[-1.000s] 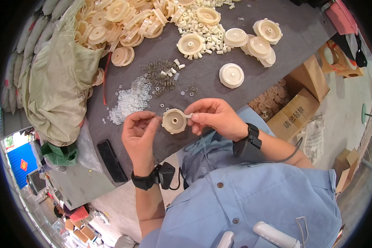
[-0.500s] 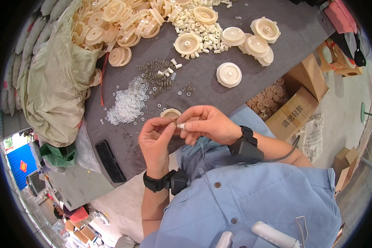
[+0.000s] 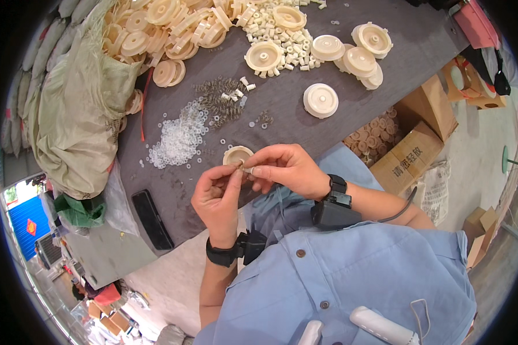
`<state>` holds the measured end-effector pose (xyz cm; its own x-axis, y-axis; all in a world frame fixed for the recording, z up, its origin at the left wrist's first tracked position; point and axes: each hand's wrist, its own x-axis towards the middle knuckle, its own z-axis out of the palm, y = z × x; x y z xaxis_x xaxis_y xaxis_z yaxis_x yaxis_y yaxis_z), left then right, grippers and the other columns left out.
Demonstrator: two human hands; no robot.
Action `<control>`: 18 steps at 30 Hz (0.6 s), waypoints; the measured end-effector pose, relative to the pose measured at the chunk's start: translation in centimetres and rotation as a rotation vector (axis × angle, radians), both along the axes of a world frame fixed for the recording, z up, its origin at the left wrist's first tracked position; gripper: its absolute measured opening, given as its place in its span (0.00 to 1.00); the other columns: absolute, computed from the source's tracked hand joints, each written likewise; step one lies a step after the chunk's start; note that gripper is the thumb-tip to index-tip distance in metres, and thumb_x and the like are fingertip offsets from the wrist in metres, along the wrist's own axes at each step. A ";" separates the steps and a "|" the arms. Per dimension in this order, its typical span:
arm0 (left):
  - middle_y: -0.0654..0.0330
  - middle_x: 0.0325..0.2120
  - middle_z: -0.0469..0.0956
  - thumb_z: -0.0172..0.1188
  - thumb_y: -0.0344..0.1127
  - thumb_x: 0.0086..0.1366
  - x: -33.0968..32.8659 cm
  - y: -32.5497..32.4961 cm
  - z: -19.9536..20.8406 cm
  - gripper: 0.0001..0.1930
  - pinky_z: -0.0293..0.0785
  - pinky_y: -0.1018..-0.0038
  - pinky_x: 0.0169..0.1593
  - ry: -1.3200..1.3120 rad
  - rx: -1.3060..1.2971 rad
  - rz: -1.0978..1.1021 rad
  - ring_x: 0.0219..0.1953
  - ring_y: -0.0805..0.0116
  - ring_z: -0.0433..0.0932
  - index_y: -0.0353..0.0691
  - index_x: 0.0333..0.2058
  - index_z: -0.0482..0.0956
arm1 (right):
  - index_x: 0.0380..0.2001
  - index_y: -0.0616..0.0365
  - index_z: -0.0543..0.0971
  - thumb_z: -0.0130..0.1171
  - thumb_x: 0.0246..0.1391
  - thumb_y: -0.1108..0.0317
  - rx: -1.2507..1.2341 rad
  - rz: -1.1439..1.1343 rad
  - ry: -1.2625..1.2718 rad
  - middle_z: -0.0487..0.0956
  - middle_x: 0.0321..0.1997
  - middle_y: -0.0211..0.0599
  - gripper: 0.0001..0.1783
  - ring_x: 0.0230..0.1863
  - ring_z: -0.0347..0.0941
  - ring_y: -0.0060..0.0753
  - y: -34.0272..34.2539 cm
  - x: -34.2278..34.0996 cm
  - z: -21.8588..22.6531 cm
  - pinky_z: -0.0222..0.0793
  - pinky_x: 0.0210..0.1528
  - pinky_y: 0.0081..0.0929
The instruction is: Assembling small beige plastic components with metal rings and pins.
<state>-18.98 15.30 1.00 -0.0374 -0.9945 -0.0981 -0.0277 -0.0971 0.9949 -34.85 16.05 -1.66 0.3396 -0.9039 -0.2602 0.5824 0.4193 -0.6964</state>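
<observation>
My left hand (image 3: 217, 198) and my right hand (image 3: 290, 174) meet fingertip to fingertip over the near table edge. Between my right thumb and index finger is a small white plastic bushing (image 3: 248, 170), mostly covered. The left thumb and index finger are pinched against its end; what they hold is too small to make out. Just beyond the fingertips a cream plastic wheel (image 3: 236, 154) lies on the table, partly hidden by them. Farther off are a heap of clear washers (image 3: 178, 138), a tangle of metal springs (image 3: 216, 100) and a pile of white bushings (image 3: 279, 43).
Cream wheels (image 3: 172, 26) are heaped at the far left beside a woven sack (image 3: 77, 115). Several wheel assemblies (image 3: 360, 60) and a single one (image 3: 320, 100) sit to the right. A phone (image 3: 152, 219) lies near the left edge. A cardboard box (image 3: 406, 155) of parts stands below the table's right side.
Both hands have shifted slightly, bringing the fingertips closer together so that less of the bushing shows. More of the cream wheel behind them is visible.
</observation>
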 end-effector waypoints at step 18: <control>0.62 0.28 0.75 0.61 0.25 0.54 0.3 -0.5 -0.7 0.09 0.68 0.81 0.32 -0.292 0.031 -0.006 0.28 0.79 0.72 0.33 0.33 0.71 | 0.38 0.63 0.75 0.55 0.53 0.74 0.048 0.046 0.163 0.78 0.32 0.34 0.09 0.31 0.75 0.20 0.0 0.2 -0.7 0.73 0.34 0.17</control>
<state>-18.70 14.81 0.26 -0.0087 -0.9907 -0.1357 -0.3131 -0.1262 0.9413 -34.64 16.03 -2.38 0.3305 -0.8736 -0.3572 0.4430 0.4778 -0.7586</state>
